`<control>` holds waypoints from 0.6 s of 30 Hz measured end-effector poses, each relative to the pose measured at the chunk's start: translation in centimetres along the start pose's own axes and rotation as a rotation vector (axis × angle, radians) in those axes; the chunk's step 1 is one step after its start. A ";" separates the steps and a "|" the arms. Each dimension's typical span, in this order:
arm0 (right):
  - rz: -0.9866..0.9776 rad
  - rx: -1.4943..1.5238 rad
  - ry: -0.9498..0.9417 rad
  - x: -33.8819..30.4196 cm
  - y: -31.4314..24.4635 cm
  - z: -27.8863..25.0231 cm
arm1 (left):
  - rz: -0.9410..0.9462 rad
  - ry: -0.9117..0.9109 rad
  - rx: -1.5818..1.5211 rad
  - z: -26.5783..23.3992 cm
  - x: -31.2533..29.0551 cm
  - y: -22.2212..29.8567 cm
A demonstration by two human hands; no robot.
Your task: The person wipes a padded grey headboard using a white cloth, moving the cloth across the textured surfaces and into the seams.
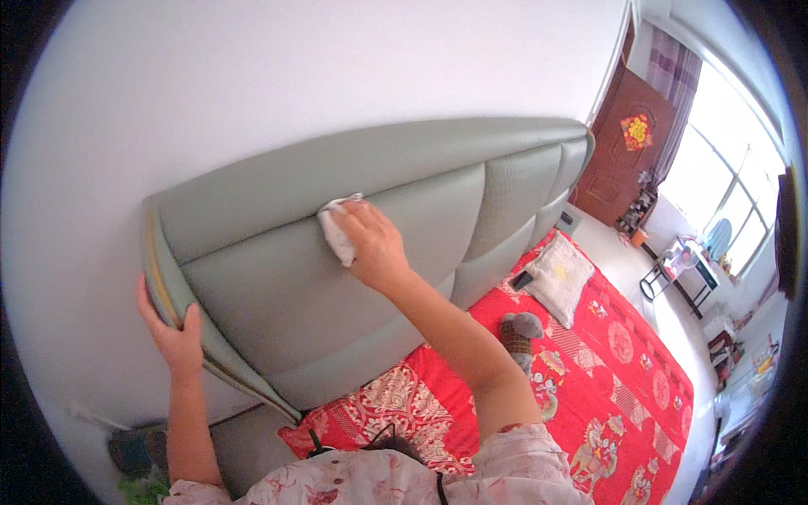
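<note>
A padded grey-green headboard [269, 286] stands against the white wall, its panels divided by seams. My right hand [375, 251] presses a white cloth [338, 234] against the headboard, just below the long upper seam. The fingers are bent over the cloth and cover part of it. At the headboard's left side edge, my left hand [175, 337] rests with thumb and fingers apart, the thumb on the front rim and the fingers toward the wall side. Nothing shows between its fingers.
A bed with a red patterned cover [606, 379] lies to the right, bearing a pale pillow [555, 278], a dark phone-like object [523, 280] and a grey stuffed toy [520, 332]. Beyond are a brown door [623, 143], a window and a small table [694, 273].
</note>
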State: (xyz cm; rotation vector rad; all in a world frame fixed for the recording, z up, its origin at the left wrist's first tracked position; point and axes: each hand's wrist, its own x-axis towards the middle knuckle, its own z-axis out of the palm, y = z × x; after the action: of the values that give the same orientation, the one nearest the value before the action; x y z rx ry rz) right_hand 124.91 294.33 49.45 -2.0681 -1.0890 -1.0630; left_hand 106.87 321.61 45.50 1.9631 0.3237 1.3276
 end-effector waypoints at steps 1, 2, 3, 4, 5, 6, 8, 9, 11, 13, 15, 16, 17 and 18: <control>-0.005 0.060 -0.043 0.4 -0.5 -0.5 | -0.003 0.008 -0.005 -0.4 0.0 -0.1; 0.000 0.111 -0.085 0.3 -0.3 -1.1 | 0.004 -0.001 0.008 -0.2 -0.1 -0.1; 0.040 0.106 -0.030 -0.4 0.8 -1.6 | 0.010 -0.011 0.020 0.1 -0.2 -0.1; 0.116 0.084 0.016 -0.6 2.0 -2.5 | 0.025 -0.008 0.042 -0.1 -0.1 0.1; 0.187 0.063 0.055 -0.8 3.5 -3.8 | 0.042 -0.009 0.096 -0.3 -0.1 0.0; 0.258 0.045 0.094 -1.0 5.2 -5.2 | 0.030 0.000 0.089 -0.4 0.0 0.2; 0.427 0.002 0.232 -0.4 9.8 -8.2 | 0.000 0.009 0.089 -0.4 -0.1 0.3; 0.474 0.049 0.320 0.3 11.9 -10.0 | 0.029 0.019 0.095 -0.4 -0.2 -0.4; 0.552 -0.156 0.371 1.2 17.4 -13.3 | 0.077 0.006 0.145 -0.3 0.0 -0.5; 0.520 -0.335 0.423 1.8 23.3 -15.5 | 0.083 0.004 0.171 -0.4 -0.1 -0.8; 0.539 -0.389 0.469 2.7 28.6 -16.5 | 0.062 0.014 0.198 -0.8 -0.1 -1.1; 0.562 -0.392 0.487 3.1 30.7 -16.4 | 0.067 0.020 0.219 -0.9 -0.2 -1.4; 0.579 -0.408 0.466 3.7 31.8 -16.1 | 0.073 0.021 0.247 -1.0 -0.2 -1.5; 0.595 -0.423 0.443 4.4 32.9 -15.8 | 0.078 0.023 0.276 -1.2 -0.3 -1.5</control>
State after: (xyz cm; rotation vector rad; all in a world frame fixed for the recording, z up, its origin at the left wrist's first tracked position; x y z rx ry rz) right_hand 148.46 267.36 57.72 -2.1043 -0.0137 -1.4041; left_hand 105.95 323.04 44.53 2.2086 0.4664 1.4173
